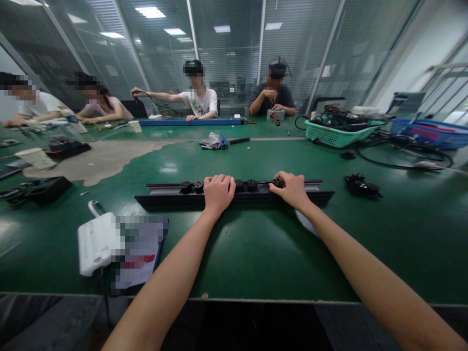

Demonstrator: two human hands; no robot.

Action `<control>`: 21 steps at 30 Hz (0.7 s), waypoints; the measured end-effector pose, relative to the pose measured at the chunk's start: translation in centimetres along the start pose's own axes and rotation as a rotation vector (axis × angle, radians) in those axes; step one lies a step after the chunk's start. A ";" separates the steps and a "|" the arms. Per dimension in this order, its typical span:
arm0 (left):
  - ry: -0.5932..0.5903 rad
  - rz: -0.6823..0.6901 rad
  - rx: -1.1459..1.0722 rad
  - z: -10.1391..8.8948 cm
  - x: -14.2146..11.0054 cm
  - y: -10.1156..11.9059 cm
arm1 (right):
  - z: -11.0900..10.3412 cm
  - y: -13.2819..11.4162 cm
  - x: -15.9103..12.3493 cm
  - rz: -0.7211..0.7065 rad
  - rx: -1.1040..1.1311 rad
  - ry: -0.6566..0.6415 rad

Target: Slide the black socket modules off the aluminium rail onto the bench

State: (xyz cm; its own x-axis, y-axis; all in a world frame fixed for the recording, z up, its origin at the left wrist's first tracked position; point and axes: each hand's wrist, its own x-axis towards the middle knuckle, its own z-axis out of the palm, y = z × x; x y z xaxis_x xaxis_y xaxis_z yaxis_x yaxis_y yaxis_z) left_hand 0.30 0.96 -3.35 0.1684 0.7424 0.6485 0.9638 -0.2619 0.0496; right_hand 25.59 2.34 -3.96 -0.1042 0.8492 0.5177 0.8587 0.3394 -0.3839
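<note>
A long black rail (pixel 161 197) lies crosswise on the green table (pixel 256 243) in front of me. Several round black socket modules (pixel 192 186) sit in its channel. My left hand (pixel 218 191) rests on the rail's middle with fingers curled over it, closed on the rail. My right hand (pixel 290 189) lies further right on the rail, fingers pinched on one black socket module (pixel 278 183).
A white device (pixel 98 242) with papers lies near left. Loose black parts (pixel 361 185) lie at right, black boxes (pixel 44 189) at left. A green basket (pixel 338 132) of cables and a blue basket (pixel 431 132) stand far right. Several people work at the far side.
</note>
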 end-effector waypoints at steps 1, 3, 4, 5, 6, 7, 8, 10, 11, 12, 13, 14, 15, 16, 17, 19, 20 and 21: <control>-0.002 0.000 0.003 0.0 0.0 0.0 | 0.0 0.0 0.0 0.003 -0.004 -0.001; -0.005 0.002 0.008 0.0 0.0 0.0 | 0.0 -0.1 0.0 0.016 -0.012 0.001; -0.005 0.003 0.009 0.0 0.0 0.0 | 0.0 -0.1 0.0 0.022 -0.014 0.002; -0.006 0.003 0.009 0.1 0.0 0.0 | 0.0 -0.1 0.0 0.028 -0.015 0.003; -0.005 0.002 0.005 0.1 0.0 0.0 | 0.0 -0.1 0.0 0.033 -0.018 0.005; -0.005 0.000 -0.001 0.1 0.0 0.0 | 0.0 0.0 0.0 0.036 -0.020 0.009; -0.005 -0.001 -0.008 0.1 0.0 -0.1 | 0.1 0.0 0.0 0.038 -0.021 0.012; -0.005 -0.003 -0.014 0.1 0.0 -0.1 | 0.1 0.1 0.0 0.037 -0.018 0.018; -0.005 -0.003 -0.011 0.1 0.0 -0.1 | 0.1 0.2 0.0 0.034 -0.015 0.019; -0.005 -0.002 -0.008 0.1 0.0 -0.1 | 0.1 0.2 0.0 0.031 -0.013 0.019; -0.006 -0.002 -0.006 0.1 0.0 -0.1 | 0.1 0.2 0.0 0.028 -0.012 0.017; -0.006 -0.002 -0.006 0.1 0.0 -0.1 | 0.1 0.2 0.1 0.023 -0.013 0.015; -0.007 -0.003 -0.009 0.1 0.0 -0.1 | 0.0 0.2 0.1 0.017 -0.017 0.012; -0.008 -0.003 -0.012 0.1 0.0 -0.1 | -0.1 0.2 0.1 0.009 -0.027 0.009; -0.009 -0.004 -0.013 0.1 0.1 -0.1 | -0.2 0.2 0.1 -0.004 -0.043 0.005; -0.009 -0.006 -0.011 0.1 0.1 -0.1 | -0.4 0.2 0.2 -0.032 -0.079 -0.006; -0.007 -0.005 -0.011 0.1 0.1 -0.1 | -0.5 0.2 0.2 -0.041 -0.091 -0.012; -0.004 -0.004 -0.013 0.1 0.1 -0.1 | -0.6 0.3 0.2 -0.042 -0.092 -0.016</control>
State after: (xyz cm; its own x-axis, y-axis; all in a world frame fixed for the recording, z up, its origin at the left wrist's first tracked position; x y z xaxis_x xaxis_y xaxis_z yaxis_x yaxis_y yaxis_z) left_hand 0.25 1.15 -3.41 0.1656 0.7460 0.6451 0.9616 -0.2672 0.0622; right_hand 26.10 2.38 -3.46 -0.1483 0.8416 0.5193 0.8960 0.3367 -0.2897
